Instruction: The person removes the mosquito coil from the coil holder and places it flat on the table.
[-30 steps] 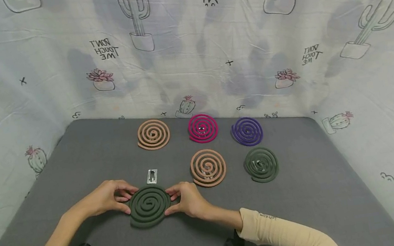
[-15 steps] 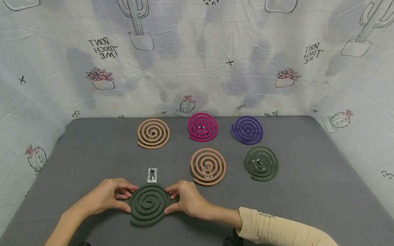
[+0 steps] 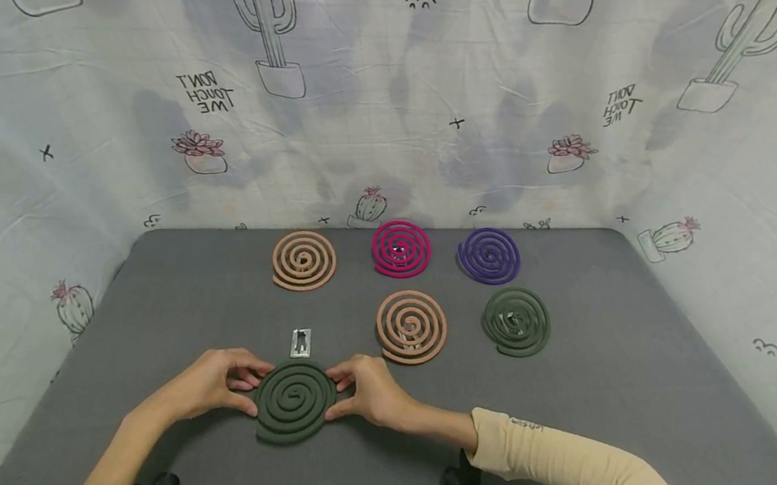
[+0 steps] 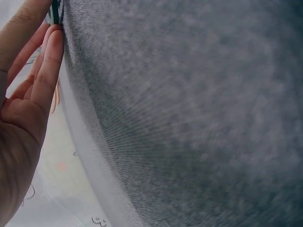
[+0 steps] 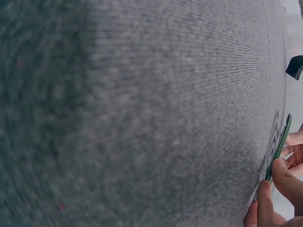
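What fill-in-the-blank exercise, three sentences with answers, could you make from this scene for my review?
1. The left grip and right grip hold a spiral coil coloured ____.
2. The back row's pink coil lies between the tan coil and one coloured ____.
3. On the grey table, the back row numbers ____ coils.

Missing words: green; purple; three.
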`<state>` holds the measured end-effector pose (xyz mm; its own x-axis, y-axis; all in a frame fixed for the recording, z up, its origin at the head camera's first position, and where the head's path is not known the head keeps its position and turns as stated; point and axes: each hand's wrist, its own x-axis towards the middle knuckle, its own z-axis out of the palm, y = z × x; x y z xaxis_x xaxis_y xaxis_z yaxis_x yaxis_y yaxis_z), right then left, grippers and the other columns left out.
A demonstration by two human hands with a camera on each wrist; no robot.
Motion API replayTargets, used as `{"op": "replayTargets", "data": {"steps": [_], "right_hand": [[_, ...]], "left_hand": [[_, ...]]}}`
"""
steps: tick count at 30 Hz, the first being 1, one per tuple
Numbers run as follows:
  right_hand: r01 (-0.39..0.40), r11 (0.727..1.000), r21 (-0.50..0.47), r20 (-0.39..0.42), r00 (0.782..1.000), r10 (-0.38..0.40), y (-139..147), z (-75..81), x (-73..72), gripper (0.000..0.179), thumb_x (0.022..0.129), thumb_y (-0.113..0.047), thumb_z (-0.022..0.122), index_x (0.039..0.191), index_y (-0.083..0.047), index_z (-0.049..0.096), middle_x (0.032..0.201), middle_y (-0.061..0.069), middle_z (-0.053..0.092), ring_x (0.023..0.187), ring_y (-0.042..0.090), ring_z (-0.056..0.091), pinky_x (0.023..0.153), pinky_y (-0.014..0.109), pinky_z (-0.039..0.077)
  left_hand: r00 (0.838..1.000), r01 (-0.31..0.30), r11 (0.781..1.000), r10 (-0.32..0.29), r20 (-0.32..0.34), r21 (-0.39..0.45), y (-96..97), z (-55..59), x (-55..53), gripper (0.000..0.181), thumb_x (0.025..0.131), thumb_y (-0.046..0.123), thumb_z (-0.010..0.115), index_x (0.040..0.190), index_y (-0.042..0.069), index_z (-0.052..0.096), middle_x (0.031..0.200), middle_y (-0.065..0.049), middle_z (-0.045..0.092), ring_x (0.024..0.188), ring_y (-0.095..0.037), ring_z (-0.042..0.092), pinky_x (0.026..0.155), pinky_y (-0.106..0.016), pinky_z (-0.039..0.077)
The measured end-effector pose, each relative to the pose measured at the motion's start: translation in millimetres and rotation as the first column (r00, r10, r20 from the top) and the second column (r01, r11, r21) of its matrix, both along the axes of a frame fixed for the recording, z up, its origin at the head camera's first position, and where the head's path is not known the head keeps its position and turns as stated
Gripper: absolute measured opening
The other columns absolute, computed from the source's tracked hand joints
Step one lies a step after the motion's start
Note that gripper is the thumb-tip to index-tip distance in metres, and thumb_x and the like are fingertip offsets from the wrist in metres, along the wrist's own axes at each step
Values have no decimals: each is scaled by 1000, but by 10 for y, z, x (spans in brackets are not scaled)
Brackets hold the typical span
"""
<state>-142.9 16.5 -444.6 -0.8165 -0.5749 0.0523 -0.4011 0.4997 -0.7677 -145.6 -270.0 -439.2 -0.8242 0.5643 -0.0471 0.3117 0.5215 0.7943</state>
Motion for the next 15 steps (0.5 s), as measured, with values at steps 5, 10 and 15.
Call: {"op": "replayTargets", "data": {"steps": [5, 10, 15], "right_hand": [[6, 1000, -22, 10, 1000, -5, 5, -10, 1, 50, 66, -11, 88, 110, 2, 70, 102, 10, 67, 83, 11, 64, 72, 14, 51], [5, 1000, -12, -13, 1000, -6, -1, -21, 2, 49, 66, -10, 88, 109, 2, 70, 101, 10, 68, 82, 11, 64, 72, 14, 51], [-1, 1000, -2, -26, 1000, 1, -6, -45, 11, 49, 66, -10, 88, 110, 2, 70, 100, 10, 68, 82, 11, 63, 72, 14, 51]], "left_hand": [[1000, -5, 1000, 5, -19, -3, 4, -24, 4, 55, 66, 11, 86, 114, -7, 65, 104, -12, 64, 88, -12, 65, 76, -23, 57], [999, -4, 1000, 3, -53, -6, 9, -42, 26, 55, 66, 10, 86, 114, -6, 65, 102, -11, 63, 87, -11, 64, 75, -23, 57], [997, -9, 1000, 7, -77, -17, 16, -61, 59, 55, 67, 11, 86, 114, -6, 64, 102, -9, 63, 87, -10, 63, 75, -23, 57]]}}
